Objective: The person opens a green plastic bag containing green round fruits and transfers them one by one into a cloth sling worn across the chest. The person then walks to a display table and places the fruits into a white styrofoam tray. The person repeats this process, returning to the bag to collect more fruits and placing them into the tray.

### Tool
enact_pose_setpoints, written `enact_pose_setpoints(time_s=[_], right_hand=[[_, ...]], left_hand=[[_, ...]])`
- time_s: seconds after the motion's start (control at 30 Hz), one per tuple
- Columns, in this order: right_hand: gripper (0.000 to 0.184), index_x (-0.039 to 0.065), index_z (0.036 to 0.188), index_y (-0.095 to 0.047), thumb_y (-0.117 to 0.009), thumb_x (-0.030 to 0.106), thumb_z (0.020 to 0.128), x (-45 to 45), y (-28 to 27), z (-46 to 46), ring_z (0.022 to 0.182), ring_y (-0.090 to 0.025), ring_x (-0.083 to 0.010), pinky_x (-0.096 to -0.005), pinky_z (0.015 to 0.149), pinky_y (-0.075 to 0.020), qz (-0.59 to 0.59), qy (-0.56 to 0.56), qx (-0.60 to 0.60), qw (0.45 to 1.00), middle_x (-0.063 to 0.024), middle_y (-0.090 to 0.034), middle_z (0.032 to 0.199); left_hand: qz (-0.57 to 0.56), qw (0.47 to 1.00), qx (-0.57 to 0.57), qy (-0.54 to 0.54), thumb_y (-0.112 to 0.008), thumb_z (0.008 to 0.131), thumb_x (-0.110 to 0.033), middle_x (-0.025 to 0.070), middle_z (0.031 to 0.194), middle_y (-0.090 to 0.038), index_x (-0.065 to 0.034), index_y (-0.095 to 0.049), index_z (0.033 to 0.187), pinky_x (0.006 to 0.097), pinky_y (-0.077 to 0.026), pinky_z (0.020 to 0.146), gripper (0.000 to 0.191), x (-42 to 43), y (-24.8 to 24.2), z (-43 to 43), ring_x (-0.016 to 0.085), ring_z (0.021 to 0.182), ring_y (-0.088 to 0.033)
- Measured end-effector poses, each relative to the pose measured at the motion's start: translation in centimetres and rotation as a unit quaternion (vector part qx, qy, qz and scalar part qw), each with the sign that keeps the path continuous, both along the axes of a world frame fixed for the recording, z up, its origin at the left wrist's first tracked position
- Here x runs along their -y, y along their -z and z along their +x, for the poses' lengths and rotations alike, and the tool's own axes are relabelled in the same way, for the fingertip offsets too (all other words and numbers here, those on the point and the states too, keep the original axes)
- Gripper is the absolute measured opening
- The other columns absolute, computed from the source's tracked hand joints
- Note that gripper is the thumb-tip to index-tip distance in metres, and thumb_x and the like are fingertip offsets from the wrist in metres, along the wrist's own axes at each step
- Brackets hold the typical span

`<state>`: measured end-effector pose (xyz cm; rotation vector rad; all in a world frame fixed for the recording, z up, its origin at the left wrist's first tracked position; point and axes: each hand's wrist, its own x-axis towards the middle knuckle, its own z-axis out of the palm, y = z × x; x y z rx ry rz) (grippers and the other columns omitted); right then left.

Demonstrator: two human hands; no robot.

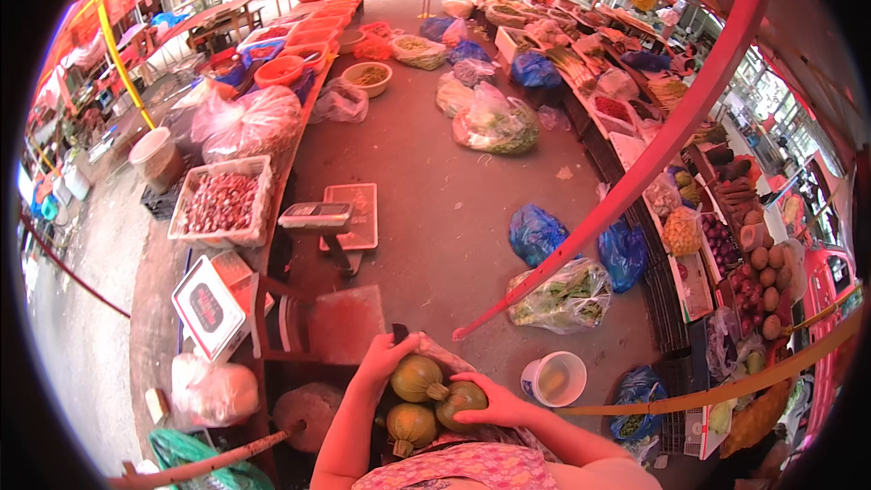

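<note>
Three round green-orange squashes with thick stems sit together in a dark container lined with plastic, held close against my body. My right hand (493, 400) curves around the right-hand squash (463, 405), fingers on its top and thumb across its front. My left hand (386, 358) grips the container's far left rim (400, 333), beside the upper squash (416, 378). Nearest my body lies the lower squash (412, 426), which neither hand touches. The container's bottom and most of its sides are hidden.
A slanted red pole (585, 224) and an orange bar (708, 400) cross on my right. A white bucket (554, 379) and a bag of leafy greens (565, 295) rest on the floor. Left are a wooden chair (347, 323), a platform scale (350, 216) and a shallot crate (221, 201).
</note>
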<state>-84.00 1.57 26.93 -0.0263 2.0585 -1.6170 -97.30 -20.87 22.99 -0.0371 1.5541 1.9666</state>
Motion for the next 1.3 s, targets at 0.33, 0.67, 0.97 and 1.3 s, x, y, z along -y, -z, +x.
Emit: enact_pose_setpoints(time_s=[0.33,0.67,0.97,1.3], right_hand=[[0.076,0.008,0.137,-0.045,-0.083,0.031,0.075,-5.8,0.9,-10.2,0.119,-0.053,-0.0237,-0.0382,0.102,-0.0424,-0.031,0.257,0.044,0.965,-0.0141,-0.055,0.127],[0.074,0.01,0.139,-0.043,-0.081,0.03,0.078,-9.9,-0.4,-34.5,0.115,-0.055,-0.0199,-0.0349,0.101,-0.043,-0.045,0.294,0.033,0.954,-0.0124,-0.057,0.124],[0.076,0.01,0.138,-0.044,-0.08,0.039,0.078,-16.6,-1.8,-51.9,0.119,-0.054,-0.0231,-0.0366,0.103,-0.0411,0.013,0.282,0.054,0.958,-0.0145,-0.056,0.128],[0.073,0.011,0.138,-0.044,-0.08,0.035,0.079,-29.0,-0.3,-79.3,0.12,-0.052,-0.0214,-0.0359,0.104,-0.0403,0.02,0.172,-0.017,0.985,-0.0136,-0.054,0.13]], left_hand=[[-0.031,0.972,-0.014,0.231,-0.067,0.091,-0.031,-0.0033,0.08,-0.061,-0.0023,-0.067,0.086,0.0261,-0.045,0.065,0.029,-13.7,2.9,-18.2,0.006,0.076,-0.054],[-0.053,0.962,-0.058,0.263,-0.069,0.089,-0.033,0.0002,0.079,-0.063,-0.0015,-0.069,0.084,0.028,-0.047,0.067,0.032,-20.1,1.6,-44.0,0.008,0.075,-0.056],[-0.051,0.963,-0.051,0.26,-0.068,0.09,-0.03,-0.0007,0.08,-0.063,-0.0008,-0.068,0.084,0.0276,-0.047,0.067,0.029,-26.8,0.6,-60.7,0.008,0.075,-0.056],[-0.06,0.984,-0.085,0.148,-0.068,0.09,-0.027,0.0006,0.08,-0.064,-0.0004,-0.069,0.088,0.0292,-0.048,0.067,0.027,-34.7,0.2,-86.2,0.01,0.075,-0.057]])
